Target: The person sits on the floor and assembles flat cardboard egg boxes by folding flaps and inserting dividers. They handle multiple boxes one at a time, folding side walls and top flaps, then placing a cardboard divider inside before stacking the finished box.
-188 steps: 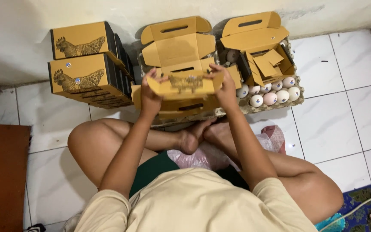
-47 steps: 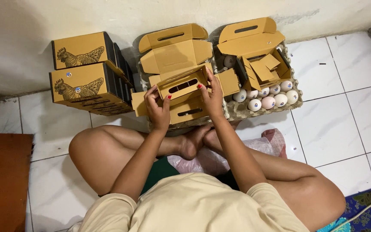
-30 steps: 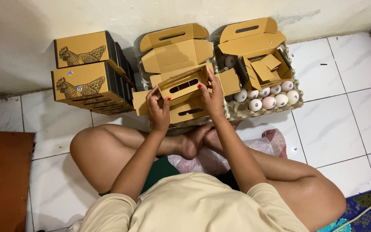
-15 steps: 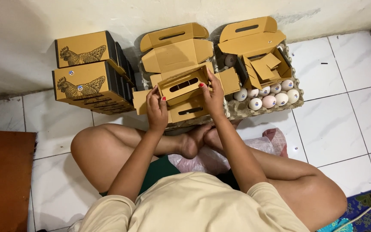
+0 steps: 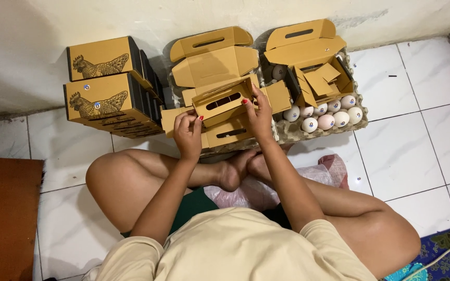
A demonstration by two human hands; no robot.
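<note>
White floor tiles (image 5: 407,151) surround us; our left hand (image 5: 187,136) and right hand (image 5: 259,115) pinch the cardboard carton (image 5: 224,99) at twelve o'clock, mid-fold; its flaps need tucking.

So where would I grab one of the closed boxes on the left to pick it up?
Probably by its two short ends, coming down from above. The closed boxes stand packed side by side against the wall, so their broad faces are hard to reach; only the top one's printed face and edges lie open to your hands.
</note>
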